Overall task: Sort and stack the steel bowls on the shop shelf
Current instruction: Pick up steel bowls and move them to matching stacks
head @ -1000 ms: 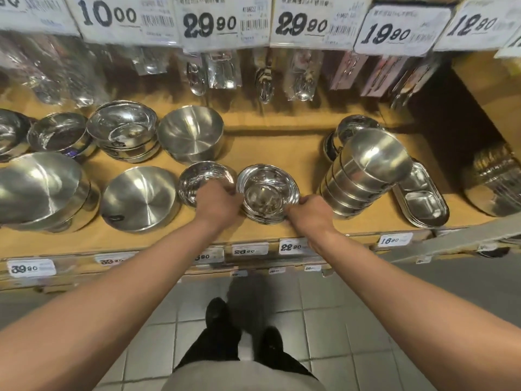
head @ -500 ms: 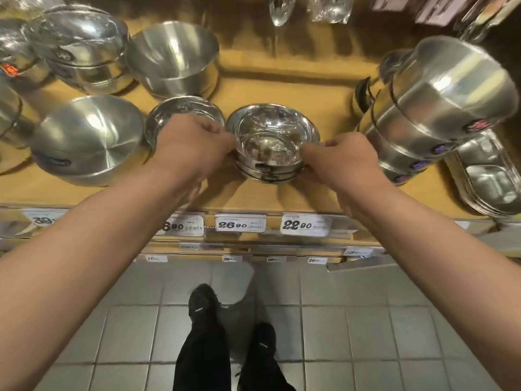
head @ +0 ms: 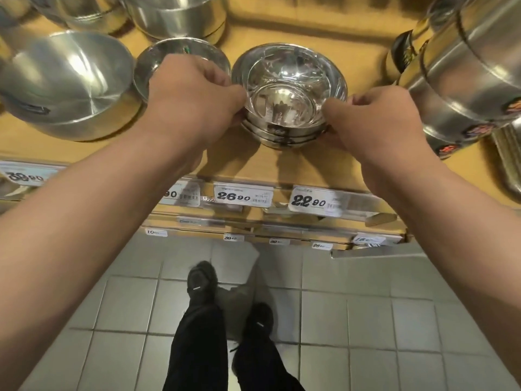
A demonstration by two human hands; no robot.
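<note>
The tan shop shelf (head: 363, 35) carries a stack of small steel bowls (head: 287, 94) at centre. At 9 o'clock sit a smaller bowl (head: 180, 52) and a wide bowl (head: 67, 83). At 3 o'clock leans a tilted bowl stack (head: 465, 71). Price tags (head: 242, 195) line the front edge.

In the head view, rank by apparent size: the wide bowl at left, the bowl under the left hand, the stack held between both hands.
1. Wide bowl: largest.
2. Held stack and the bowl under the left hand look alike; that bowl is partly covered, so unranked.
</note>
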